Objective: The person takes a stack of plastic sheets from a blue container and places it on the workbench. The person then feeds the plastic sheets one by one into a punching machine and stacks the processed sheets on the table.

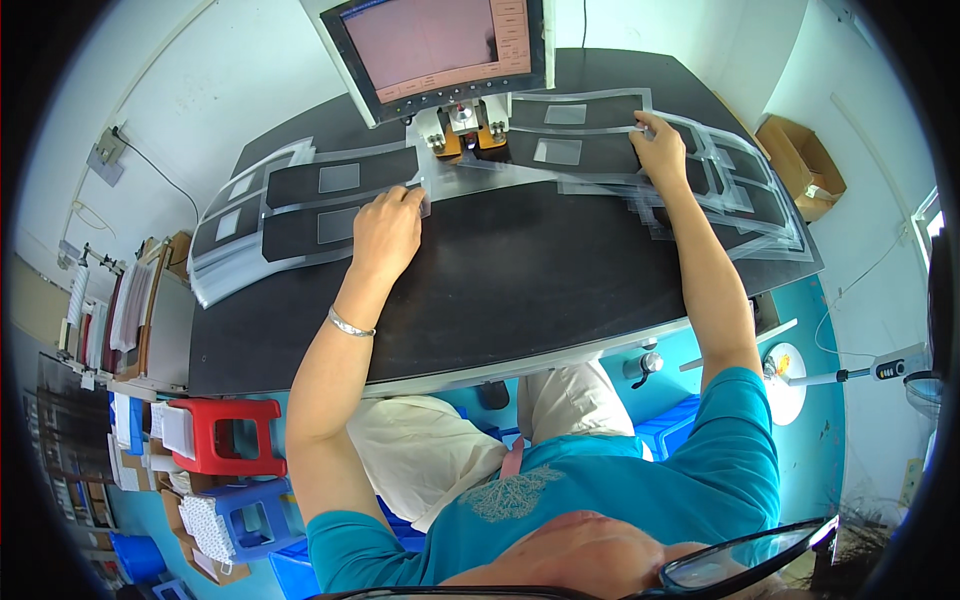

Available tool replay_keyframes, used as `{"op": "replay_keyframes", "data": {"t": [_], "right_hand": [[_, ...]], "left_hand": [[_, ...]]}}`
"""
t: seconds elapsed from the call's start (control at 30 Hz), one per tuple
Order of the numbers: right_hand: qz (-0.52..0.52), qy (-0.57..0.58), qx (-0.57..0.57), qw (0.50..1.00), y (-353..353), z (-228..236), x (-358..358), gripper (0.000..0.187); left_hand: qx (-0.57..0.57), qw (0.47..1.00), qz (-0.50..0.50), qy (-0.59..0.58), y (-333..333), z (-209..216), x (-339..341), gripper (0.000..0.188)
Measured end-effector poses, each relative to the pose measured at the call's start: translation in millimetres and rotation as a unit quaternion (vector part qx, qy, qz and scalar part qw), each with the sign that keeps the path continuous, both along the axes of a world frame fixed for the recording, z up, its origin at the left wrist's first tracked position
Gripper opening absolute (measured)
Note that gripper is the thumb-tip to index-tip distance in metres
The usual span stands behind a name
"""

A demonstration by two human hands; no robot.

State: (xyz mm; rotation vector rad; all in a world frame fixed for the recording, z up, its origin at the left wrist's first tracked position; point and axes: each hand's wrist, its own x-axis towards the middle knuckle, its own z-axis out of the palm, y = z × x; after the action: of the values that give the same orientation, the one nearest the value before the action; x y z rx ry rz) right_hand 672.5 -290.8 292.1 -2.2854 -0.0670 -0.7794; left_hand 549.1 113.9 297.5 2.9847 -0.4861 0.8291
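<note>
On the left of the black table, my left hand has its fingers together at the right edge of a clear-edged film sheet with black panels and small pale windows. That sheet lies on a fanned pile of similar sheets. My right hand pinches the right edge of another such sheet, which stretches left toward the machine. The machine has orange-yellow parts at its base and a monitor above. Part of each sheet's edge is hidden under my fingers.
A fanned stack of film sheets spreads over the right of the black table. An open cardboard box stands beyond the right edge. Red stool and blue stool are at lower left; a white round fan is at right.
</note>
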Motion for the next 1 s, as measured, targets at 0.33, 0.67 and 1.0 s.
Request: {"op": "replay_keyframes", "data": {"t": [0.33,0.67,1.0], "right_hand": [[0.014,-0.003,0.036,0.999,4.0,3.1,-5.8,0.043],[0.021,-0.019,-0.030,0.999,-1.6,0.1,-3.6,0.045],[-0.155,0.067,-0.179,0.969,-74.6,31.9,-22.1,0.046]], "left_hand": [[-0.012,1.000,-0.014,-0.023,-2.2,0.9,-3.3,0.022],[-0.003,1.000,-0.013,0.010,-9.3,6.6,-7.9,0.027],[-0.028,0.994,-0.095,0.054,-42.9,14.0,-33.3,0.029]]}}
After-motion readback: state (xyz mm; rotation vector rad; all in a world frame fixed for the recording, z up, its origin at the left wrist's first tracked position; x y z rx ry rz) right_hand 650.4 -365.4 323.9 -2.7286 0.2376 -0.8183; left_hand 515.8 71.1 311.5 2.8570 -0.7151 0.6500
